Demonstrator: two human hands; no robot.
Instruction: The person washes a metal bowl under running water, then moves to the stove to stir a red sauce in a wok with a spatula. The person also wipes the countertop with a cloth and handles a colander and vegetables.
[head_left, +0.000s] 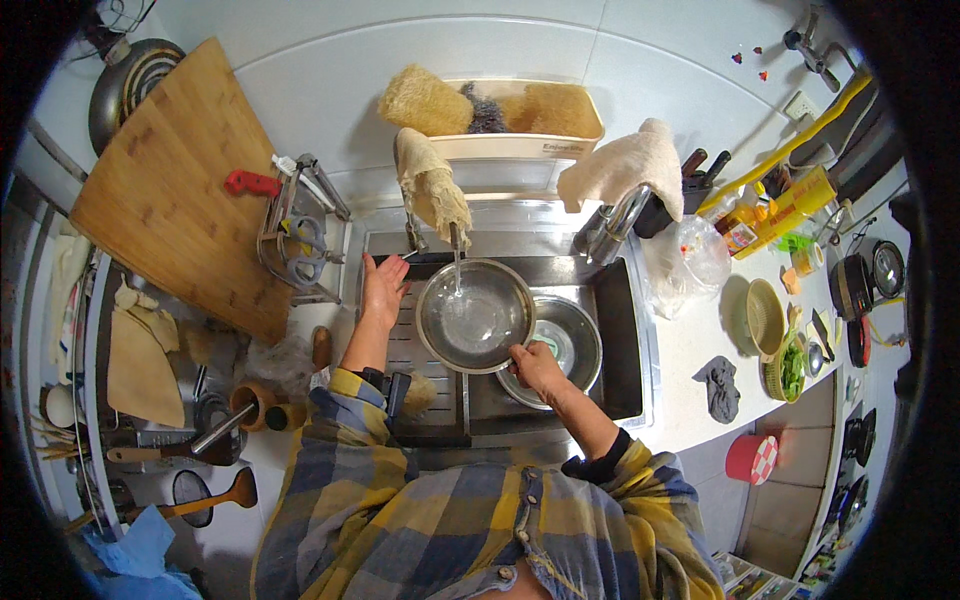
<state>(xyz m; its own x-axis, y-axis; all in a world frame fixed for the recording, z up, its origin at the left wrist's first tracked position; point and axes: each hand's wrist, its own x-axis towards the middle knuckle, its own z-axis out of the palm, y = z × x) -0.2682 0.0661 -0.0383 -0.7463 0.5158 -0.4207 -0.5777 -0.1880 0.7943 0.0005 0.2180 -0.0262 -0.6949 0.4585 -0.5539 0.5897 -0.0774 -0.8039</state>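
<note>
My right hand (537, 367) grips the near right rim of a round stainless steel bowl (474, 319) with clear water in it. A thin stream falls into the bowl from a cloth-wrapped faucet (433, 184). My left hand (385, 291), its fingers spread, is beside the faucet's lever and left of the bowl; it holds nothing. Partly under the held bowl, a second stainless steel bowl (577, 352) stands in the sink (624, 330), with something pale green inside, partly hidden.
A wooden cutting board (180, 202) leans at the left near a rack holding scissors (306, 255). Another cloth-draped faucet (626, 217) stands at the sink's back right. The right counter bears a plastic bag (686, 262), a grey cloth (720, 388) and a basket of greens (787, 371).
</note>
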